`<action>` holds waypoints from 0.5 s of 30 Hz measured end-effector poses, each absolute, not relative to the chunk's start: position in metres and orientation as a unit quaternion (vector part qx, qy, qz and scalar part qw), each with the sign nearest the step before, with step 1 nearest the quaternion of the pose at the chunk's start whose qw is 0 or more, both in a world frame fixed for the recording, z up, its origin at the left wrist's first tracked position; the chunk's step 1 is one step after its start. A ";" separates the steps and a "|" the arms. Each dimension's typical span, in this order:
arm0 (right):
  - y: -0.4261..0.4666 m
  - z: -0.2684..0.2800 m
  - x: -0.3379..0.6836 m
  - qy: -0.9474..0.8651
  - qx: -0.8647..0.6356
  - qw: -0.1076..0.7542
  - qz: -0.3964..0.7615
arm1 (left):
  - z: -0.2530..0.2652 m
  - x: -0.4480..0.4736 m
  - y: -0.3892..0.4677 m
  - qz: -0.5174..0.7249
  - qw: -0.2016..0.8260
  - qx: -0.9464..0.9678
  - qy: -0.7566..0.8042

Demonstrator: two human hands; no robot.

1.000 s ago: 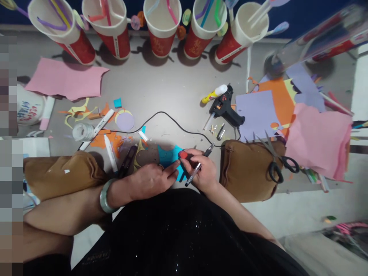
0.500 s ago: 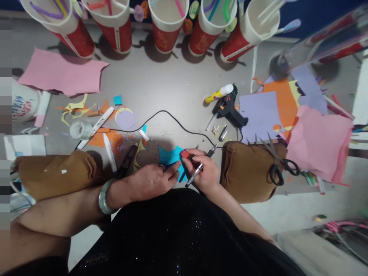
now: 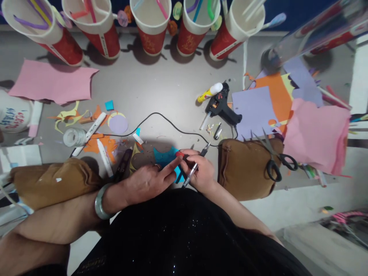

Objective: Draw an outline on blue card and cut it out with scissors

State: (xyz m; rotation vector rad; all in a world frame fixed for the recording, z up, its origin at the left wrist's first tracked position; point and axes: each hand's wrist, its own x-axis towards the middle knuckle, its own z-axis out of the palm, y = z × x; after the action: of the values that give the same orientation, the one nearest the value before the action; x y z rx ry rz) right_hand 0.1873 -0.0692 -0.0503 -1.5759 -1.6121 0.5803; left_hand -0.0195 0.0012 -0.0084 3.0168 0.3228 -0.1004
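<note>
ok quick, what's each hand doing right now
Left hand: open, fingers flat on the blue paper.
Right hand: closed on a pen, fingertips at a small red piece.

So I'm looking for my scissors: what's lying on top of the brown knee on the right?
The scissors lie on the brown knee, black handles toward the person and blades pointing at the purple sheet. Whatever lies under the knee is hidden.
</note>
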 end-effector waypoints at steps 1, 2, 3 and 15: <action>-0.069 -0.051 0.188 -0.634 -0.622 0.395 0.234 | -0.007 -0.019 0.002 -0.037 0.058 0.992 0.105; -0.070 -0.051 0.188 -0.631 -0.622 0.398 0.239 | -0.006 -0.018 0.003 -0.041 0.064 0.992 0.104; -0.070 -0.051 0.188 -0.625 -0.621 0.405 0.244 | -0.005 -0.017 0.004 -0.043 0.072 0.991 0.103; -0.072 -0.049 0.191 -0.542 -0.642 0.489 0.235 | 0.000 -0.015 0.014 0.002 0.093 0.991 0.099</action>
State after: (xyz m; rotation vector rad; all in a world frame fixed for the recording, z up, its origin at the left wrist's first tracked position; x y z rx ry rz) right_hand 0.1908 -0.0716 -0.0495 -1.5588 -1.3175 0.5700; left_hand -0.0146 0.0139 -0.0002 2.9412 0.2943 0.0064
